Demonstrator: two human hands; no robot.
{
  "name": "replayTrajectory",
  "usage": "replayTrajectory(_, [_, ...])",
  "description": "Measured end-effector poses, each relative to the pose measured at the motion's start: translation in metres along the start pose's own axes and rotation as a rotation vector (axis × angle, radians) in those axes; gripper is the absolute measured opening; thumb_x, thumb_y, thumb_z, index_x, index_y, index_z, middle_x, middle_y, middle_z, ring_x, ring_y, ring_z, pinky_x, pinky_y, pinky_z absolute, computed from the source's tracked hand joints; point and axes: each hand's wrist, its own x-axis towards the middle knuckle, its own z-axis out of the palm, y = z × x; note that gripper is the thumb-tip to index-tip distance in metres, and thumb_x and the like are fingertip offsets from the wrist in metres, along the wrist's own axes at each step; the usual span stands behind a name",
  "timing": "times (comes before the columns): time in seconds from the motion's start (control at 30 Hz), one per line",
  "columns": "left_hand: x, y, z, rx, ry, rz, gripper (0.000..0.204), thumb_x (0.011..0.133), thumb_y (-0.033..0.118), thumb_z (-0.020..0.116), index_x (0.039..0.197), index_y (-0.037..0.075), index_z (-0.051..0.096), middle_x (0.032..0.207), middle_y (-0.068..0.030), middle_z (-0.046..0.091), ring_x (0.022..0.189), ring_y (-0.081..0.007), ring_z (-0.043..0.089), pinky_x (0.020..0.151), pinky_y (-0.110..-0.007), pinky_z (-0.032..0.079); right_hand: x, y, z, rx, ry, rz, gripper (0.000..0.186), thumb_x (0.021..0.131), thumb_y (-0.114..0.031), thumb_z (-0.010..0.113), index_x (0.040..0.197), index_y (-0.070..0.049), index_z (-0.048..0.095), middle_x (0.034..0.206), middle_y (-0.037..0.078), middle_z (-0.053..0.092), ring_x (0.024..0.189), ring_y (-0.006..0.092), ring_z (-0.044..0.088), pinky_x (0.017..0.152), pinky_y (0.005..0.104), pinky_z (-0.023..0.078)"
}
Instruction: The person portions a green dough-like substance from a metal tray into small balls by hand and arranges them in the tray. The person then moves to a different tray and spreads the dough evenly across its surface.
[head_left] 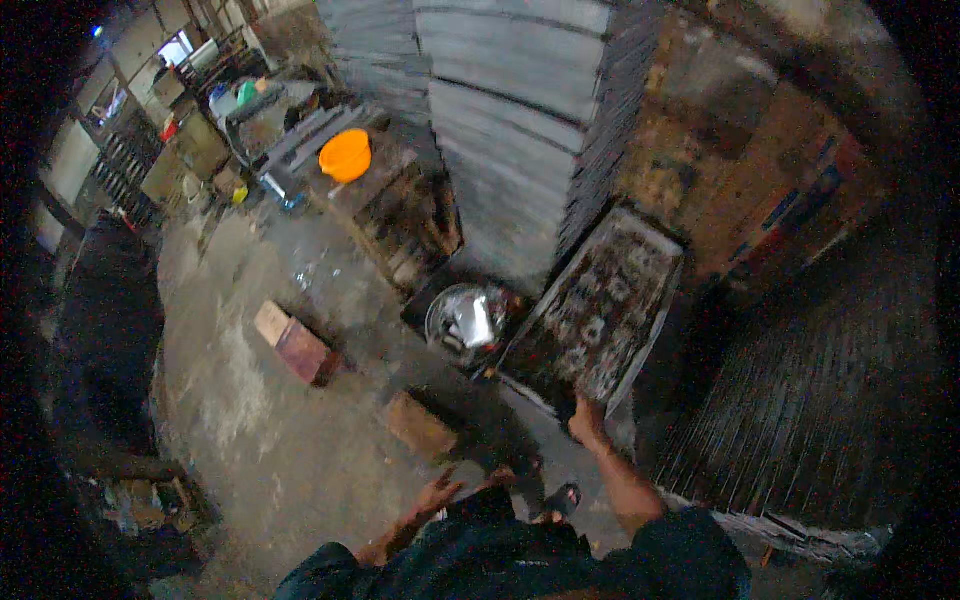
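Observation:
A long rectangular tray (548, 398) with a pale rim and dark, patchy contents lies tilted in front of me. My right hand (587, 420) is closed on its near end; the fingertips are partly hidden at the rim. Held low near my body, my left hand (440, 493) has its fingers stretched out, with nothing seen in them. Left of the tray stands a round shiny metal bowl (440, 318) with bright silvery pieces in it. A brown block (420, 425) sits on the floor just beyond my left hand.
Tall stacks of grey sheets (510, 110) rise behind the tray, and a dark ridged stack (790, 400) stands at right. Another block (300, 348) lies on the floor at left. An orange basin (346, 155) rests on a bench farther back. Someone in dark clothes (110, 340) is at far left.

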Motion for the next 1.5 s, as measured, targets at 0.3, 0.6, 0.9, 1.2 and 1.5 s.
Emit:
replayTrajectory(0.3, [0.187, 0.180, 0.190, -0.180, -0.470, 1.114, 0.047, 0.095, 0.027, 0.056, 0.137, 0.008, 0.048, 0.138, -0.0096, 0.051, 0.132, -0.0249, 0.040, 0.112, -0.040, 0.030, -0.098, -0.130, -0.133, 0.462, -0.530, 0.140, 0.078, 0.082, -0.044, 0.073, 0.140, 0.001, 0.044, 0.142, 0.022, 0.046, 0.131, 0.0361, 0.044, 0.107, 0.0412, 0.037])
replayTrajectory(0.6, [-0.008, 0.266, 0.312, -0.887, -1.263, -0.036, 0.026, 0.097, 0.031, 0.055, 0.108, 0.009, 0.063, 0.106, -0.0033, 0.067, 0.094, -0.0226, 0.064, 0.088, -0.039, 0.052, -0.217, -0.097, -0.242, 1.652, 0.859, 0.151, 0.046, 0.101, -0.038, 0.051, 0.129, -0.002, 0.051, 0.114, 0.012, 0.062, 0.095, 0.0219, 0.063, 0.076, 0.0333, 0.053])
replayTrajectory(0.9, [-0.215, 0.205, 0.392, -0.283, -1.259, -0.154, 0.037, 0.097, 0.041, 0.056, 0.099, 0.005, 0.063, 0.093, -0.0025, 0.062, 0.083, -0.0182, 0.058, 0.076, -0.037, 0.048, -0.429, 0.038, -0.215, -0.352, 0.951, 0.920, 0.047, 0.098, -0.027, 0.047, 0.142, -0.008, 0.045, 0.151, 0.017, 0.037, 0.139, 0.0400, 0.032, 0.113, 0.0499, 0.029])
replayTrajectory(1.2, [-0.307, 0.189, 0.435, 0.155, -0.910, 0.721, 0.054, 0.096, 0.049, 0.056, 0.088, -0.004, 0.064, 0.071, -0.0042, 0.057, 0.066, -0.0179, 0.051, 0.063, -0.038, 0.045, -0.643, -0.062, -0.103, 0.169, 0.380, 1.010, 0.067, 0.090, -0.038, 0.061, 0.144, -0.005, 0.038, 0.151, 0.020, 0.032, 0.139, 0.0391, 0.031, 0.114, 0.0489, 0.022])
replayTrajectory(1.5, [-0.316, 0.092, 0.467, 0.041, -1.616, 0.592, 0.037, 0.094, 0.039, 0.057, 0.108, 0.005, 0.065, 0.096, -0.0067, 0.062, 0.087, -0.0183, 0.059, 0.078, -0.031, 0.046, -0.700, -0.115, -0.184, 0.356, 0.618, 0.619, 0.052, 0.091, -0.020, 0.062, 0.139, -0.005, 0.047, 0.141, 0.018, 0.050, 0.129, 0.0329, 0.047, 0.106, 0.0417, 0.038])
